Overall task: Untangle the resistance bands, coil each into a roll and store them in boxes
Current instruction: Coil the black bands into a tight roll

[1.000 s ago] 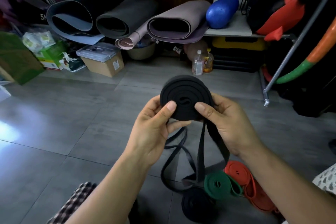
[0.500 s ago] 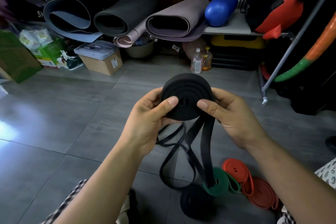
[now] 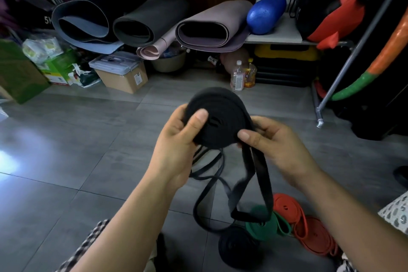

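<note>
The black roll point(image 3: 220, 115) is held in the air between both hands. The left hand point(image 3: 176, 139) grips it from the side, with the thumb flat on the front face and the other fingers curled behind. The right hand point(image 3: 276, 146) pinches the lower rim of the roll, thumb in front, at the place where the loose end point(image 3: 262, 183) leaves the roll and hangs down below the hands toward the floor point(image 3: 88, 161).

The step in hand seems to be the winding of this last part. To do it well, I think the left thumb should press the face so that the layers do not slide out sideways. The right hand should feed the loose end flat, without a twist, under a light pull. Thin black loops point(image 3: 207, 174) hang under the left hand. I cannot tell if they belong to the same band, so they should be checked for a knot first.

Below the right hand, on the floor, lie a finished black coil point(image 3: 238, 247), a green roll point(image 3: 262, 231) and red bands point(image 3: 309, 229). A lidded box point(image 3: 123, 75) stands far beyond the left hand.
</note>
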`<action>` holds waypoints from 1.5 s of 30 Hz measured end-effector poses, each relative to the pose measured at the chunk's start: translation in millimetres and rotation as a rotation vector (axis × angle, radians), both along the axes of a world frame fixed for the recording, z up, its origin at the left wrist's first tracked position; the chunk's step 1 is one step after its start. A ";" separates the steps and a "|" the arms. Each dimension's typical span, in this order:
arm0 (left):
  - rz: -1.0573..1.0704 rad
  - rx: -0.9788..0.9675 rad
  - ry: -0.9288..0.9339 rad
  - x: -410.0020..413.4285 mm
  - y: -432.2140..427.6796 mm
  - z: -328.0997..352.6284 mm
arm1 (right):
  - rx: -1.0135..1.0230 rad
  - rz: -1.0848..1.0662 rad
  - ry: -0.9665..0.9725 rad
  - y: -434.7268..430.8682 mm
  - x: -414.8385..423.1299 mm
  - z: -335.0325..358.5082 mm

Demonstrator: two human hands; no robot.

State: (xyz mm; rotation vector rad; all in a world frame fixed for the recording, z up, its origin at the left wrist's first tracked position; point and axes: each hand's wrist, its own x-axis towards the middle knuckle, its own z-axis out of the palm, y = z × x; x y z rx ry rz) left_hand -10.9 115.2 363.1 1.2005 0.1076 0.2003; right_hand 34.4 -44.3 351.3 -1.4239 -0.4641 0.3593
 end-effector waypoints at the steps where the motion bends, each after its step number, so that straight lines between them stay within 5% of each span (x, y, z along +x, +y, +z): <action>1: 0.022 -0.082 -0.013 1.0 -0.5 1.2 | 0.015 -0.002 0.013 2.2 -3.1 -2.4; 9: 0.140 -0.295 0.010 1.5 -23.4 -10.6 | 0.174 -0.120 0.099 19.9 -16.1 -17.8; 13: 0.101 -0.354 0.060 -2.6 -27.0 -19.1 | 0.069 -0.163 0.036 17.0 -10.0 -15.5; 15: 0.040 -0.147 0.076 -1.3 -16.2 -18.9 | -0.009 -0.154 0.009 8.2 -0.6 -10.4; 20: -0.106 0.786 -0.207 4.6 17.8 -6.5 | -0.295 0.055 -0.171 -4.5 7.1 1.4; 23: -0.099 1.002 -0.242 3.7 16.3 -3.9 | -0.283 0.082 -0.175 2.9 -0.8 0.7; 26: 0.006 0.898 -0.252 1.7 11.6 -3.3 | -0.209 0.173 -0.050 -7.9 7.0 -2.4; 29: 0.087 0.514 -0.167 1.7 15.4 0.7 | -0.572 0.304 -0.054 -42.8 22.0 -17.5; 32: 0.160 0.384 -0.196 0.8 27.0 5.7 | -0.885 0.453 -0.082 -70.9 25.2 -45.6; 37: 0.248 0.275 -0.204 -1.8 39.2 9.7 | -0.875 0.528 -0.130 -79.9 9.0 -66.3; 41: 0.298 0.232 -0.207 -2.7 47.1 12.2 | -0.953 0.443 -0.250 -86.9 -0.6 -77.0; 45: 0.379 0.252 -0.164 -4.1 61.5 9.7 | -1.051 0.116 -0.375 -100.1 7.2 -74.2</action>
